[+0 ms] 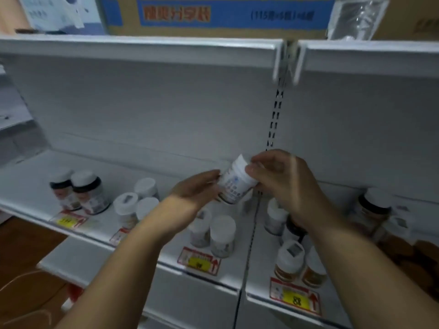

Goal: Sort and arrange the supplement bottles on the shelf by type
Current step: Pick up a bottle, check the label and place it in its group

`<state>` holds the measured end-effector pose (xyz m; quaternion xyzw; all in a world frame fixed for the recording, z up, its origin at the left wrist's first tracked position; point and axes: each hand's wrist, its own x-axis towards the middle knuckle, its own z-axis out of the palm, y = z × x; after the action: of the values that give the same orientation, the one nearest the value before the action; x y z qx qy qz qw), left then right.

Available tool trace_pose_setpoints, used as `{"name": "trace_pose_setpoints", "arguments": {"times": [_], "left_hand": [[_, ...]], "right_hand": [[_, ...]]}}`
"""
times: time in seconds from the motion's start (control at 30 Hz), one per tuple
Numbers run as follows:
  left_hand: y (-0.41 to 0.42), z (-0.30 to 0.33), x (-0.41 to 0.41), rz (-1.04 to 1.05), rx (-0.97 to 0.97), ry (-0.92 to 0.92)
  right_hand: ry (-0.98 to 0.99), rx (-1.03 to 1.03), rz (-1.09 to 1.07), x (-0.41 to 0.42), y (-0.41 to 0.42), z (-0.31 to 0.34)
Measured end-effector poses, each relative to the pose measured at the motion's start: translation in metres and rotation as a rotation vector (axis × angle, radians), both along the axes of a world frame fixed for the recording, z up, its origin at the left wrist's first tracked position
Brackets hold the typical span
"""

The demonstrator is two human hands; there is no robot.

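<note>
**White bottle held in both hands above the shelf**

Nearest, at 5 o'clock on the white shelf [166, 252], two amber bottles [299, 264] with white caps stand side by side behind a red and yellow price tag [295, 296]. At 6 o'clock a pair of white-capped bottles [215, 233] stands just behind another price tag [199, 261].

At centre, both hands meet on one white bottle [234, 184], tilted with its cap up and to the right, held above the shelf. The left hand [194, 188] cups its lower side with fingers fairly straight. The right hand [282, 176] pinches it near the cap, fingers curled.

At 9 o'clock stand two dark bottles [79, 191], touching; three more white-capped bottles [137, 201] cluster right of them. At 12 o'clock, a cardboard carton [225, 17] sits on the upper shelf [142, 47].
</note>
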<state>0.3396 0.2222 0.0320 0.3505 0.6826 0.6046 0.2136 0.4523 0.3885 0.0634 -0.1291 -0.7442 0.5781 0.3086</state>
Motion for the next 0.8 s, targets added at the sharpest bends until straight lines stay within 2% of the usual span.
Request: {"name": "trace_pose_setpoints", "arguments": {"times": [0.1, 0.23, 0.33, 0.4, 0.53, 0.8], "left_hand": [[-0.005, 0.004, -0.046, 0.167, 0.046, -0.016], [-0.006, 0.001, -0.079, 0.115, 0.018, 0.013], [-0.004, -0.005, -0.092, 0.090, -0.048, 0.014], [-0.002, -0.007, -0.096, 0.071, -0.094, 0.010], [0.002, -0.011, -0.096, 0.011, -0.133, -0.008], [0.012, -0.009, -0.083, -0.055, -0.094, -0.036]], "right_hand": [[-0.141, 0.155, -0.089, -0.051, -0.010, -0.014], [-0.427, 0.294, -0.048, -0.101, -0.015, -0.043], [-0.633, 0.408, -0.008, -0.114, -0.013, -0.060], [-0.726, 0.415, 0.049, -0.116, -0.012, -0.071], [-0.765, 0.265, 0.091, -0.116, -0.012, -0.082], [-0.769, 0.322, 0.135, -0.105, -0.013, -0.091]]}}
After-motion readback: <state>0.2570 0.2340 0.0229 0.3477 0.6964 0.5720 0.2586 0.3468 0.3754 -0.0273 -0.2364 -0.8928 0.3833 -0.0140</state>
